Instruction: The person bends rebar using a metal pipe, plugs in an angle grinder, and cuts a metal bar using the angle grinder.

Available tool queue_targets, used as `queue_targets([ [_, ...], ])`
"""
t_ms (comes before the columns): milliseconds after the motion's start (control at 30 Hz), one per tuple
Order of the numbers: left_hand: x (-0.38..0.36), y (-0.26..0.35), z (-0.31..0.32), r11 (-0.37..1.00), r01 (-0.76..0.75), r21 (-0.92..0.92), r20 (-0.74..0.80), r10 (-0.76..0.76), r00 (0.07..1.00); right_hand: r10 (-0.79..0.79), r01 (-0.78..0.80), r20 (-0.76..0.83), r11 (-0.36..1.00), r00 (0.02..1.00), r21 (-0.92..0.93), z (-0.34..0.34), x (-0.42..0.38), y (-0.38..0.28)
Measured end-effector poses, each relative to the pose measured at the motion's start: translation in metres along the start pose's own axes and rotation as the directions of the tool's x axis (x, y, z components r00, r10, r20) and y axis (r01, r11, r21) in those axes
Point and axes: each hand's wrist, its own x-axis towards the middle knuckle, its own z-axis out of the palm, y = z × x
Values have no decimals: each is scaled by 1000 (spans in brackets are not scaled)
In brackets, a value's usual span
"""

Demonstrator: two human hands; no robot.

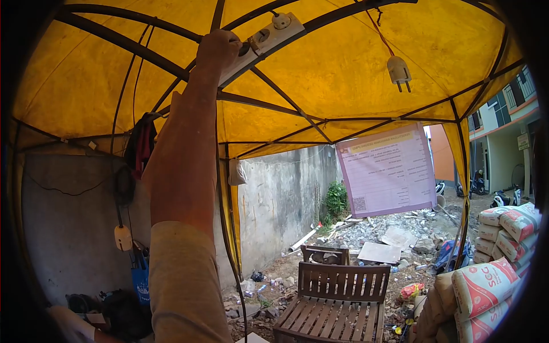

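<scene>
My left hand [218, 50] is raised overhead, its fingers closed at the lower part of a white power strip [273, 38]. The strip lies slanted along the dark canopy frame. A white round plug [281, 21] sits in its upper end, and an open socket [261, 36] shows below that. My wrist covers part of the strip, and what lies inside my curled fingers is hidden. To the right, a loose white two-pin plug [399, 71] dangles from a twisted red cord, pins down. My right hand is out of view.
Dark poles hold up a yellow canopy [354, 74]. Below stand a brown slatted wooden chair [337, 314] and stacked cement bags [486, 286]. A printed banner [386, 171] hangs before rubble [366, 234]. A white socket [122, 238] hangs at left; part of another person's arm [71, 324] shows beneath.
</scene>
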Motion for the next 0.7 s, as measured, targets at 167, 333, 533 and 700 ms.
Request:
queue_targets([
  [167,-12,-11,7,996,-52,-71,-29,50,998,53,-52,-71,999,996,5,-23,-2,32],
  [333,6,-43,17,996,-80,-41,-5,80,997,162,-158,-185,987,969,40,-70,-32,94],
  [533,0,28,-18,981,43,190,325,-104,940,250,-234,-275,968,928,92,-106,-78,146],
  [700,25,-5,-7,543,-550,635,469,295,833,194,-200,-333,980,923,18,-97,-110,132],
])
